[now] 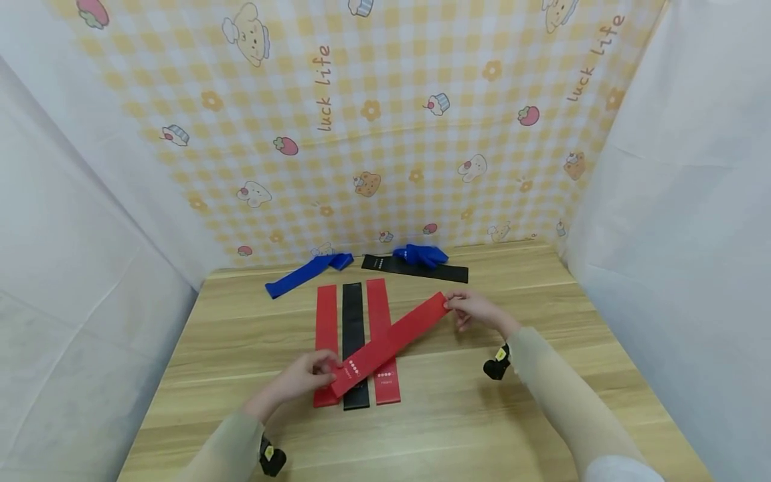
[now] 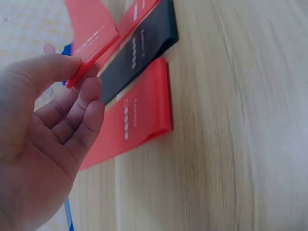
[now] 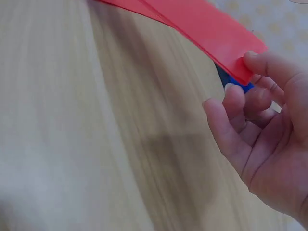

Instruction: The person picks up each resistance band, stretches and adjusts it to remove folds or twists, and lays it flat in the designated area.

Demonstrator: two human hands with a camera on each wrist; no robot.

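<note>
A red resistance band (image 1: 391, 339) stretches diagonally between both hands, above three bands lying side by side. My left hand (image 1: 307, 373) pinches its lower, printed end between thumb and fingers, as the left wrist view also shows. At the upper right end, my right hand (image 1: 476, 311) pinches the band's corner with the thumb on top. Underneath lie a red band (image 1: 327, 314) on the left, a black band (image 1: 353, 314) in the middle and another red band (image 1: 378, 308) on the right, all roughly parallel. The held band partly covers them.
Farther back on the wooden table (image 1: 482, 428), a blue band (image 1: 301, 276) lies folded at the left. A crumpled blue band (image 1: 421, 255) rests on a black band (image 1: 446, 272) near the patterned backdrop (image 1: 385, 154). White cloth (image 1: 674, 201) hangs at the sides.
</note>
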